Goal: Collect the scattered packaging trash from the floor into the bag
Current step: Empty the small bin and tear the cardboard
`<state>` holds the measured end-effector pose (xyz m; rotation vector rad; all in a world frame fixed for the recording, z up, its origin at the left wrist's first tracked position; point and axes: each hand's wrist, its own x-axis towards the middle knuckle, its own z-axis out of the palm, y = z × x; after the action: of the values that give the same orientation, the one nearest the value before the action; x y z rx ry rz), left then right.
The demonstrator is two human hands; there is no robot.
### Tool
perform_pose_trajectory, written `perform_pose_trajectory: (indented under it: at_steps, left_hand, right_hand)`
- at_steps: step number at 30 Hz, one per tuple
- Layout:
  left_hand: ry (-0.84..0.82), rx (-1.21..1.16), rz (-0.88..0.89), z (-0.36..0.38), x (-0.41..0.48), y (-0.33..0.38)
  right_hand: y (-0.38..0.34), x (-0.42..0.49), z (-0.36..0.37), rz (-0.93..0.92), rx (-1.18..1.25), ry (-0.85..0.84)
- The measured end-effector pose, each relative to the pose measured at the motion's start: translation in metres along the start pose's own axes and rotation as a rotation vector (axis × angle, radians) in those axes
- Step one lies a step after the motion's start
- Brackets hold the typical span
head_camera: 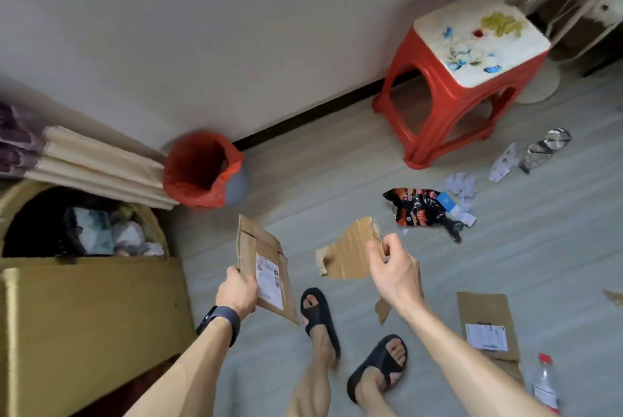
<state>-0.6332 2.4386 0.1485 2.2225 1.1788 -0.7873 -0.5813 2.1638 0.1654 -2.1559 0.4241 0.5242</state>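
Red bag (pixel 202 170), lining a grey bin (pixel 238 188), stands open-mouthed on the floor (pixel 337 160) against the wall, ahead and left of the person. Left hand (pixel 236 292), with a dark wristband (pixel 219 319), grips the lower edge of a flat cardboard mailer (pixel 259 248) bearing a white label, fingers curled round it. Right hand (pixel 396 275) pinches the right edge of a torn cardboard piece (pixel 347 258) between thumb and fingers. A small cardboard scrap (pixel 383 310) lies below the right wrist. Still on the floor to the right: a black-and-red snack wrapper (pixel 418 207), crumpled white paper (pixel 462 184) just beside it, a crushed clear bottle (pixel 546 150) farther off, a second labelled mailer (pixel 485 315), and a red-capped bottle (pixel 544 383) near the lower edge. A red stool (pixel 455 96) stands by the wall; a yellow box (pixel 84 315) sits at left. Both feet wear black sandals (pixel 320 315).
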Motion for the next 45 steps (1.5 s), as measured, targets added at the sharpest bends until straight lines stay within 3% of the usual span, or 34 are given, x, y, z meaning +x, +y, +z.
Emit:
perform_pose_trajectory:
  at_steps: [8, 16, 23, 31, 39, 45]
  left_hand:
    - [0.019, -0.145, -0.028, -0.057, 0.045, -0.036]
    - [0.075, -0.273, -0.023, -0.174, 0.165, -0.065]
    - [0.234, -0.168, -0.004, -0.249, 0.247, -0.055]
    - [0.264, -0.101, 0.026, -0.264, 0.300, -0.033]
    - [0.211, 0.115, 0.095, -0.281, 0.338, 0.007]
    - [0.145, -0.061, 0.057, -0.267, 0.375, 0.030]
  right_hand:
    - [-0.074, 0.011, 0.073, -0.014, -0.071, -0.182]
    - [-0.190, 0.051, 0.202, 0.028, -0.171, -0.266]
    - [-0.272, 0.087, 0.282, 0.021, -0.178, -0.247]
    - [-0.302, 0.122, 0.307, 0.007, -0.222, -0.257]
    - [-0.291, 0.166, 0.294, 0.058, -0.265, -0.311]
    - [-0.284, 0.195, 0.296, 0.076, -0.266, -0.323]
